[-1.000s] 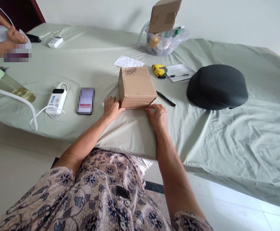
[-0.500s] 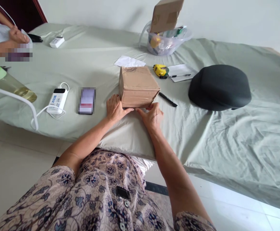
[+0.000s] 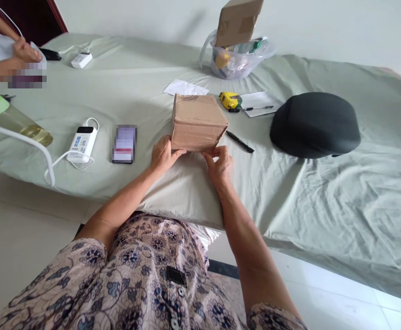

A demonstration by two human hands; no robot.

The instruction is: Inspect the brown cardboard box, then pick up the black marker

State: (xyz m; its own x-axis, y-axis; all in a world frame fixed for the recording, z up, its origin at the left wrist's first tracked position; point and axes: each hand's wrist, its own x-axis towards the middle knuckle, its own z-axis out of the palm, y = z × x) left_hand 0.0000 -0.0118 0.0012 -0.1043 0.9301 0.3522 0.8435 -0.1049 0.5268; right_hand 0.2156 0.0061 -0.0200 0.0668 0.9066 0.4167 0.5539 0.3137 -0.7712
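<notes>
A brown cardboard box point(image 3: 200, 121) sits on the green-grey sheet in front of me, its top and front faces showing. At its lower left corner my left hand point(image 3: 162, 153) grips it, the thumb lying along the front bottom edge. My right hand point(image 3: 220, 165) is at the lower right corner, with thumb and fingers closed on the bottom edge. Some fingertips of both hands are hidden by the box. Just right of the box lies a black pen point(image 3: 240, 141). Behind it are a folded white paper point(image 3: 186, 87) and a yellow tape measure point(image 3: 230, 100).
A black cap point(image 3: 314, 124) lies to the right, near a notepad point(image 3: 265, 100) with a thin pen. A clear plastic basin point(image 3: 238, 66) stands at the back. Leftward are a phone point(image 3: 124, 144), a power bank point(image 3: 82, 143), a bottle point(image 3: 18, 119) and another person's hands point(image 3: 26, 50).
The box has tipped slightly, so more of its front face shows. My right thumb has shifted right, toward the box's lower right corner. My left thumb has drawn back a little.
</notes>
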